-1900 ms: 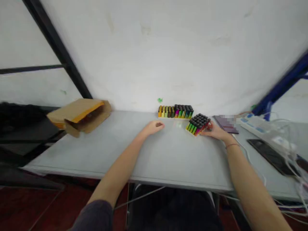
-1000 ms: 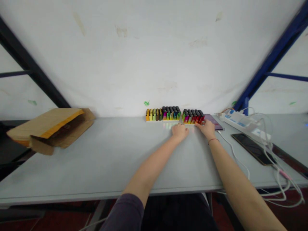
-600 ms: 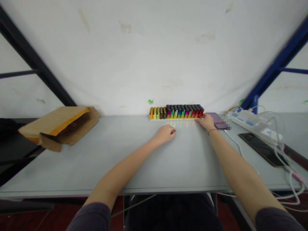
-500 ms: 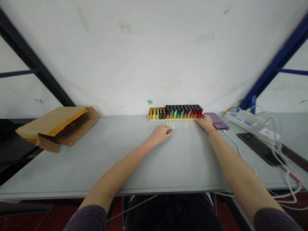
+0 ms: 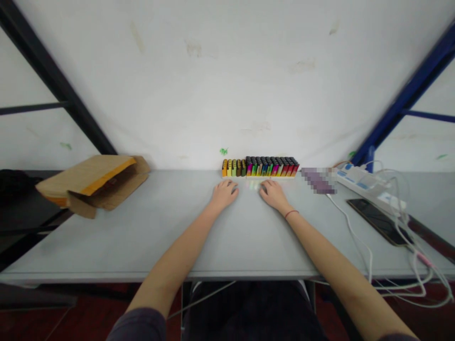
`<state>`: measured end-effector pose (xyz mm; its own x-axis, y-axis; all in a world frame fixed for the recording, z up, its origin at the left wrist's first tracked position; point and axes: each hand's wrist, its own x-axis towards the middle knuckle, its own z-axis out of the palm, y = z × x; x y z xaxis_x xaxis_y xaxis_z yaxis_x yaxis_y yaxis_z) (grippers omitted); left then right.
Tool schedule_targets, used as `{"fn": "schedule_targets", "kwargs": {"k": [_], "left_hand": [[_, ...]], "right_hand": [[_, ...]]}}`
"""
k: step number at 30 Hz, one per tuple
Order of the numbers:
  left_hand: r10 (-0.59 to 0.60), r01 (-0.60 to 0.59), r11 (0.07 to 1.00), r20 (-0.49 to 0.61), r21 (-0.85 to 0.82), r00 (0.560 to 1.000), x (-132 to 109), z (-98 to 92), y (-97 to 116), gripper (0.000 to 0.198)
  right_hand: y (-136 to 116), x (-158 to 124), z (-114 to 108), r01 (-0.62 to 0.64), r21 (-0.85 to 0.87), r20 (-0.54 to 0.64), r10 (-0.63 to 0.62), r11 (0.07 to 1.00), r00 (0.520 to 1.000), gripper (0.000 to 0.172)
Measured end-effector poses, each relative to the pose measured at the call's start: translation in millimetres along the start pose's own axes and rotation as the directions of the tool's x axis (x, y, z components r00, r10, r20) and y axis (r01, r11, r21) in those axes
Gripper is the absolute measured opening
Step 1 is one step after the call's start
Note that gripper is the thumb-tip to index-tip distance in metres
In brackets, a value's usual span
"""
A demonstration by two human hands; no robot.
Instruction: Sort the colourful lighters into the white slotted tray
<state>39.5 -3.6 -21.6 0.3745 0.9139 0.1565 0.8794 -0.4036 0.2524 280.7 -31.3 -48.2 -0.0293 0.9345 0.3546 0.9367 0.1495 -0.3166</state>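
A row of coloured lighters [image 5: 261, 166] with black tops stands in trays against the white wall at the back of the grey table [image 5: 142, 237]. My left hand [image 5: 223, 193] lies palm down on the table just in front of the row's left end, fingers loosely bent and holding nothing. My right hand [image 5: 272, 193] rests the same way a little to the right, a thin red band on its wrist. Neither hand touches the lighters.
An open cardboard box [image 5: 92, 182] lies on its side at the table's back left. To the right are a blurred purple object [image 5: 318, 180], a white power strip [image 5: 369, 182], a dark phone [image 5: 377, 220] and loose cables [image 5: 408, 265] over the edge.
My right hand set a second block of lighters beside the first, making one long row, then drew back from the row's right end. Both hands now rest side by side.
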Motion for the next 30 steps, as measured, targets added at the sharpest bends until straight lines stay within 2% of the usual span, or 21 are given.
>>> {"fn": "schedule_targets", "kwargs": {"k": [2,10,23,30], "left_hand": [[0.009,-0.010,1.000,0.025,0.026,1.000,-1,0.0,1,0.045],[0.031,-0.036,0.996,0.068,0.082,0.997,-4,-3.5,3,0.049],[0.053,-0.059,0.993,0.058,0.100,0.997,-1,2.5,-1,0.048],[0.056,-0.063,0.993,0.074,0.098,0.996,-2,0.0,0,0.051]], "right_hand": [[-2,1,1,0.070,-0.040,0.054,-0.068,0.997,0.996,0.034],[7,-3,-7,0.084,-0.082,0.163,-0.069,0.993,0.984,0.050],[7,-2,-5,0.086,-0.062,0.134,-0.077,0.994,0.988,0.046],[10,-3,-7,0.106,-0.068,0.166,-0.093,0.992,0.982,0.048]]}}
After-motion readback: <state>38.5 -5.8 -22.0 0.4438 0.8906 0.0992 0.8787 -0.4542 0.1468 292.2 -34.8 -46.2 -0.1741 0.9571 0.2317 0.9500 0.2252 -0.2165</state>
